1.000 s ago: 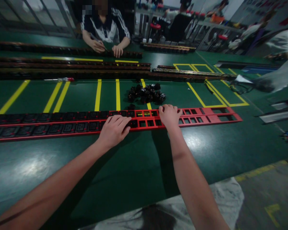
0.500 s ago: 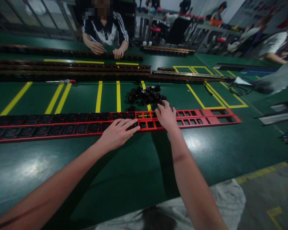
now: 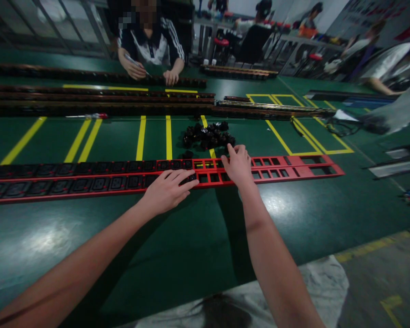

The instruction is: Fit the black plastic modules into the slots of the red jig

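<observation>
Two long red strips (image 3: 294,166) with rectangular cut-outs lie side by side across the green table; their left part is filled with black sockets (image 3: 89,183). My left hand (image 3: 167,189) rests flat, fingers spread, on the nearer strip where the filled part ends. My right hand (image 3: 238,165) reaches over the strips, its fingertips at the edge of a pile of loose black sockets (image 3: 208,135) just behind them. Its fingers curl slightly; nothing shows in them.
Yellow tape lines (image 3: 153,136) mark the green table. Long dark strips (image 3: 99,101) lie across the far side, where a seated person (image 3: 150,45) works with both hands. A screwdriver (image 3: 89,116) lies at left. Cables (image 3: 341,125) and metal rails (image 3: 396,166) sit at right.
My right hand has left the red strip and moved forward to the pile of black sockets. My left hand's fingers have stretched out a little along the near strip.
</observation>
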The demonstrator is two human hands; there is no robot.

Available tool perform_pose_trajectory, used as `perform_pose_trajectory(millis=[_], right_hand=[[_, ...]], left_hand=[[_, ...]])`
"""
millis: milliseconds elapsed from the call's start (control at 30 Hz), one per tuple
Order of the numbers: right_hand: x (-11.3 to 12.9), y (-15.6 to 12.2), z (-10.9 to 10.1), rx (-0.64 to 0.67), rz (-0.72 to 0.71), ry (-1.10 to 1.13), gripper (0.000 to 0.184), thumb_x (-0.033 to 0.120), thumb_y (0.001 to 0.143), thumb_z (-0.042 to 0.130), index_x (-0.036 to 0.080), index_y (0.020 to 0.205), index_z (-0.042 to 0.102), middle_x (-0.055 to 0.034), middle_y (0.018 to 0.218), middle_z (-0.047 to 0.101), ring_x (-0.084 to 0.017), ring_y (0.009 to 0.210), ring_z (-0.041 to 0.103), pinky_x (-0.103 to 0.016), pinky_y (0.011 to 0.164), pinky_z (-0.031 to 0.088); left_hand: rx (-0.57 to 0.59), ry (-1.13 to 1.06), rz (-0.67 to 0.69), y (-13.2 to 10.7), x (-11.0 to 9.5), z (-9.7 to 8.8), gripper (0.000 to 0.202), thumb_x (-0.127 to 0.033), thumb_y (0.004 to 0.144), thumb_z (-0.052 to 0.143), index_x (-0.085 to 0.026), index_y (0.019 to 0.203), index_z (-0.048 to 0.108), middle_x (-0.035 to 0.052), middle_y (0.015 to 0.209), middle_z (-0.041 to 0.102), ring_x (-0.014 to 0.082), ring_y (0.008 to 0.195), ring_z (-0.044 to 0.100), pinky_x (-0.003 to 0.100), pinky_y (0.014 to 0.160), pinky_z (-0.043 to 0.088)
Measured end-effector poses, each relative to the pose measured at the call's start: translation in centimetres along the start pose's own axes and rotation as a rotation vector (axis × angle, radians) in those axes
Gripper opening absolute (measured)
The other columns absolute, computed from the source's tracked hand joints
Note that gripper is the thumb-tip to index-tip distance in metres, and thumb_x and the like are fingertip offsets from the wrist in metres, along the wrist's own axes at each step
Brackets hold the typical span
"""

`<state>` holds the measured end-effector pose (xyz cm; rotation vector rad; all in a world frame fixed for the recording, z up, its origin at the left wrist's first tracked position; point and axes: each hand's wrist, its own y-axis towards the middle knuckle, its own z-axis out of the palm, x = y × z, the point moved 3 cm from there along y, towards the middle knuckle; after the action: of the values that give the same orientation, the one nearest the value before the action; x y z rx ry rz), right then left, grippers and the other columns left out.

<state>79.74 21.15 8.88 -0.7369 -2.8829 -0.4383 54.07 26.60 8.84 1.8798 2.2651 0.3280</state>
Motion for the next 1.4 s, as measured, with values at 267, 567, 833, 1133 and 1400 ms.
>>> perform_pose_trajectory(millis=[267, 567, 833, 1133, 1400], right_hand=[[0.0, -0.1, 0.0, -0.016, 0.011, 0.067, 0.037, 0.034, 0.098, 0.047, 0.018, 0.129, 0.059, -0.0184, 0.15, 0.044, -0.034, 0.128, 0.051, -0.055, 0.108, 0.037], [0.1, -0.1, 0.1, 0.056, -0.034, 0.055, 0.038, 0.035, 0.102, 0.04, 0.023, 0.128, 0.064, -0.0142, 0.149, 0.048, -0.033, 0.123, 0.056, -0.06, 0.11, 0.033], [-0.5, 0.1, -0.6, -0.17, 0.045, 0.197, 0.027, 0.02, 0.094, 0.045, 0.016, 0.115, 0.061, -0.0166, 0.125, 0.052, -0.024, 0.11, 0.06, -0.037, 0.094, 0.049], [2.9, -0.4, -1.0, -0.152, -0.13, 0.358, 0.027, 0.021, 0.091, 0.052, 0.019, 0.116, 0.062, -0.0153, 0.128, 0.057, -0.026, 0.124, 0.055, -0.043, 0.105, 0.047], [5.7, -1.6, 0.2, -0.019, -0.286, 0.484, 0.015, 0.024, 0.09, 0.062, 0.02, 0.105, 0.061, -0.01, 0.112, 0.066, -0.023, 0.106, 0.063, -0.037, 0.093, 0.051]], left_hand=[[0.0, 0.026, 0.006, 0.0, 0.0, 0.1, 0.041, -0.027, 0.099, 0.049, -0.023, 0.14, 0.058, 0.0122, 0.149, 0.055, 0.0298, 0.132, 0.055, 0.048, 0.102, 0.048], [0.016, 0.007, -0.001, 0.0, 0.0, 0.0, 0.043, -0.027, 0.098, 0.05, -0.024, 0.141, 0.057, 0.0122, 0.15, 0.054, 0.03, 0.133, 0.054, 0.048, 0.103, 0.048], [0.014, 0.013, -0.002, 0.0, 0.0, 0.2, 0.043, -0.028, 0.099, 0.05, -0.024, 0.141, 0.057, 0.0123, 0.15, 0.054, 0.0301, 0.133, 0.054, 0.048, 0.103, 0.048], [0.007, -0.009, -0.012, 0.0, 0.1, 0.3, 0.046, -0.027, 0.097, 0.052, -0.026, 0.143, 0.055, 0.0114, 0.149, 0.055, 0.0299, 0.133, 0.054, 0.048, 0.103, 0.047], [-0.006, 0.025, -0.001, 0.1, -0.1, 0.2, 0.045, -0.027, 0.098, 0.049, -0.024, 0.142, 0.055, 0.0125, 0.147, 0.057, 0.0307, 0.13, 0.056, 0.048, 0.101, 0.049]])
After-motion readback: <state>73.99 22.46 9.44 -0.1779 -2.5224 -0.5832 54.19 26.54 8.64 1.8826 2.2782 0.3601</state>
